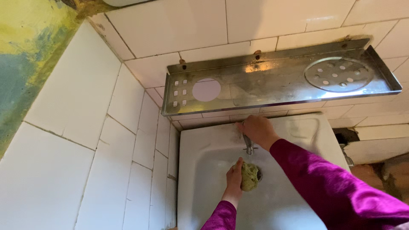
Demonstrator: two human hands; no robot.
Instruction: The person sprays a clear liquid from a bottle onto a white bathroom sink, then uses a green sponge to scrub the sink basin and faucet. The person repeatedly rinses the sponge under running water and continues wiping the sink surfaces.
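Head view looks down on a white wash basin (pixel 204 187) set in a corner of white-tiled walls (pixel 85 140). Left hand (pixel 234 176) grips a green, crumpled scrubbing sponge (pixel 249 176), fingers closed around its left side; the sponge sits just below the spout of the metal tap (pixel 249 147) and just beside the drain hole (pixel 259 173). Right hand (pixel 257 130) rests on top of the tap, fingers wrapped over its head, so the handle is hidden. Both sleeves are magenta. No packages, labels or signs are visible. A stainless steel shelf (pixel 272 85) is fixed to the wall directly above the basin, with a round cut-out at its left end and a perforated soap dish pressed into its right end. Peeling yellow-green paint (pixel 25 51) covers the upper left wall.
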